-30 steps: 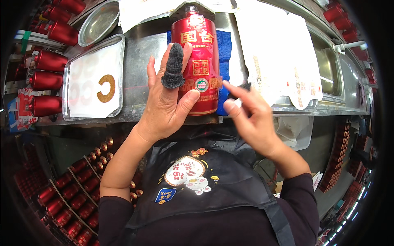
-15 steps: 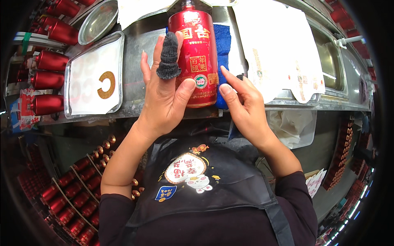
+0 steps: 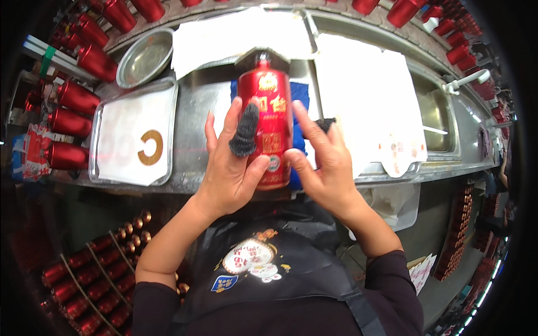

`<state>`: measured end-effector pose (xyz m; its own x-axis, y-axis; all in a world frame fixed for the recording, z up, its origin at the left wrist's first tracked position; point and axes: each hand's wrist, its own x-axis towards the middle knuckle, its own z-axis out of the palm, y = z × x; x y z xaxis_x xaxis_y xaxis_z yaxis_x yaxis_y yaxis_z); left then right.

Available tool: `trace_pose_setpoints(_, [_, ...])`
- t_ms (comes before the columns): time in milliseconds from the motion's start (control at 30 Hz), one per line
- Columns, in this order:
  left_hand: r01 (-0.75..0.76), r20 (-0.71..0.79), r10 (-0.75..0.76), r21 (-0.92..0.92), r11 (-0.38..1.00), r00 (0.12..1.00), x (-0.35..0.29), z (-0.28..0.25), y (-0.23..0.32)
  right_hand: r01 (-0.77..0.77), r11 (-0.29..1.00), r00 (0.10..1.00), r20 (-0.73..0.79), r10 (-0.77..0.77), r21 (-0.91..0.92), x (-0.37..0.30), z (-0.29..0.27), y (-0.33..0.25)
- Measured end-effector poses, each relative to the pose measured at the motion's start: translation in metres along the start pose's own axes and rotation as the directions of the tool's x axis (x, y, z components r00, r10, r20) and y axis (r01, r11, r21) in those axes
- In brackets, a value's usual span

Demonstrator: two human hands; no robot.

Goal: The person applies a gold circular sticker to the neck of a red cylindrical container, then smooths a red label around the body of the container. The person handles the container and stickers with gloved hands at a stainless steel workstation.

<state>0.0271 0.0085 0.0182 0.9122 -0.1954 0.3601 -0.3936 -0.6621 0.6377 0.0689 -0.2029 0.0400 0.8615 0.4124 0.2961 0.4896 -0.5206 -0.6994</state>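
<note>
A shiny red bottle (image 3: 273, 115) with gold lettering and a round green-and-white emblem lies on a blue cloth (image 3: 300, 98), its dark neck pointing away from me. My left hand (image 3: 230, 171) rests along its left side with fingers spread, the thumb on the lower front. One finger there wears a knitted black finger cover. At the bottle's right edge is my right hand (image 3: 328, 168), index finger and thumb stretched out at its side. Another black cover shows on a finger of that hand. Neither hand wraps round the bottle.
To the left, a metal tray (image 3: 94, 151) holds a white sheet with a gold C-shaped piece (image 3: 150, 147); behind it sits a round metal bowl (image 3: 147, 59). White sheets (image 3: 364, 101) cover the right side. A sink (image 3: 437, 120) lies beyond. Red bottles (image 3: 70, 123) line the left.
The view has tilted, so the counter and bottle appear lower. My right hand has come in from the right to the bottle's edge. My left hand stays along its left side.
</note>
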Motion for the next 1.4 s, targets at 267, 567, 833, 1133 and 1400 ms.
trace_pose_setpoints(267, [0.014, 0.017, -0.014, 0.045, 0.999, 1.000, 0.003, 0.003, -0.001, -0.056, 0.987, 0.971, 0.221, 0.089, -0.152, 0.027, 0.002, 0.001])
trace_pose_setpoints(567, [0.114, 0.002, -0.117, -0.251, 0.961, 0.993, -0.007, 0.008, -0.004, -0.059, 0.996, 0.965, 0.250, 0.076, -0.074, 0.017, 0.000, 0.003])
trace_pose_setpoints(833, [0.145, -0.005, -0.154, -0.318, 0.937, 0.988, -0.023, 0.019, -0.016, -0.043, 0.996, 0.964, 0.258, 0.063, -0.081, 0.013, -0.001, 0.006])
trace_pose_setpoints(1133, [0.055, -0.001, -0.056, -0.138, 0.989, 0.998, -0.019, 0.019, -0.007, 0.005, 0.999, 0.950, 0.311, 0.012, -0.052, 0.020, -0.001, 0.005])
trace_pose_setpoints(1400, [0.047, -0.031, -0.052, -0.139, 0.989, 0.998, -0.019, 0.017, -0.004, -0.010, 0.999, 0.934, 0.357, 0.025, -0.044, 0.020, -0.006, 0.004])
